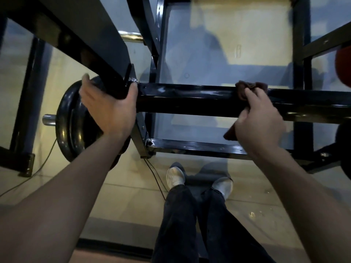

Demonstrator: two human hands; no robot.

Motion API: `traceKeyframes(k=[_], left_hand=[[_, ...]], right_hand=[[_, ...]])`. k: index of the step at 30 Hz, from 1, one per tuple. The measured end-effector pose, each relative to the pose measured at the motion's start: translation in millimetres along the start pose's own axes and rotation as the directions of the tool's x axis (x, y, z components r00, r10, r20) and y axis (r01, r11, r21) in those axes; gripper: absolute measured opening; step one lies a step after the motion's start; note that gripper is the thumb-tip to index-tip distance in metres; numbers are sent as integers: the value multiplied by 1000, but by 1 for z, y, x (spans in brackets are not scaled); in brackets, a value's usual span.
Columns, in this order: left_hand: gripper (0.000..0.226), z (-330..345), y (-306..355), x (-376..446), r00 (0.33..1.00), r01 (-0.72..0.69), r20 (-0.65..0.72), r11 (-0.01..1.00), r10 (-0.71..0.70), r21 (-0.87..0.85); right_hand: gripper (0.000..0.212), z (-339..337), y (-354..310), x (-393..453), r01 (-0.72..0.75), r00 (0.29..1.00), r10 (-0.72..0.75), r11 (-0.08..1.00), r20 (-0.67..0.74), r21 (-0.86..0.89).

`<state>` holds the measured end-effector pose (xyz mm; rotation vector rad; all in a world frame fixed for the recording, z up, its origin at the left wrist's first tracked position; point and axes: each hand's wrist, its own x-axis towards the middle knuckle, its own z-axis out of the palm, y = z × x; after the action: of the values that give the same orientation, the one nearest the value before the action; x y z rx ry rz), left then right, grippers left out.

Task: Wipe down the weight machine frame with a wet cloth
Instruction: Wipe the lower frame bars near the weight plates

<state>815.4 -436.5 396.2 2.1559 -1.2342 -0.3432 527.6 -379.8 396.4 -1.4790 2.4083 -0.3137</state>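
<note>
Two bare forearms reach out over dark trousers and a pair of pale shoes [199, 180] planted on the floor, and both hands are busy up on the machine. Right hand [260, 118] first: its grip is curled round a dark brownish cloth [250, 89], folded over the top of the black crossbar [190, 100] with one corner hanging below the palm. Left hand [108, 103] is bracing, thumb and fingers wrapped round the end of the angled black arm where it meets that crossbar. Just behind the left hand sits a black weight plate [66, 120] on a steel peg, with a thin cable trailing across the floor nearby. Risk from here, as I read it: the left fingers sit right at a joint of the frame, so if that arm shifts under pressure they could get pinched; and the dangling cloth corner might snag on a bolt or bracket as it slides along. Now the frame itself: glossy black square tubing, the crossbar showing pale streaks and smears along its top face between the hands, apparently wet sheen or leftover grime. Farther back, more black uprights and rails stand over a pale floor.
</note>
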Motion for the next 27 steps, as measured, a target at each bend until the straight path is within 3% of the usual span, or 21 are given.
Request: traceKeyframes(k=[5, 9, 12, 15, 17, 20, 22, 27], left_hand=[[62, 13, 23, 24, 979, 202, 105, 920, -177, -335], [37, 7, 16, 28, 987, 131, 129, 942, -96, -307], [35, 6, 12, 37, 985, 111, 157, 951, -67, -288], [39, 6, 7, 43, 978, 129, 193, 955, -78, -268], [36, 6, 8, 42, 976, 131, 201, 956, -79, -263], [35, 7, 9, 38, 980, 130, 183, 953, -82, -273], [35, 8, 8, 37, 982, 124, 171, 958, -81, -259], [47, 7, 8, 41, 979, 142, 173, 968, -107, -205]], right_hand=[[51, 36, -85, -3, 245, 964, -248, 969, 97, 45], [54, 57, -164, -11, 398, 875, -387, 917, 292, 24], [62, 57, -168, -13, 496, 806, -472, 868, 358, 26], [63, 42, -113, -5, 459, 860, -438, 888, 260, -21], [57, 28, -67, -2, 333, 935, -319, 940, 154, -72], [56, 23, -41, -8, 210, 976, -201, 970, 85, -120], [58, 32, -59, -13, 183, 981, -174, 977, 86, -107], [56, 63, -166, -22, 355, 905, -349, 935, 242, 20]])
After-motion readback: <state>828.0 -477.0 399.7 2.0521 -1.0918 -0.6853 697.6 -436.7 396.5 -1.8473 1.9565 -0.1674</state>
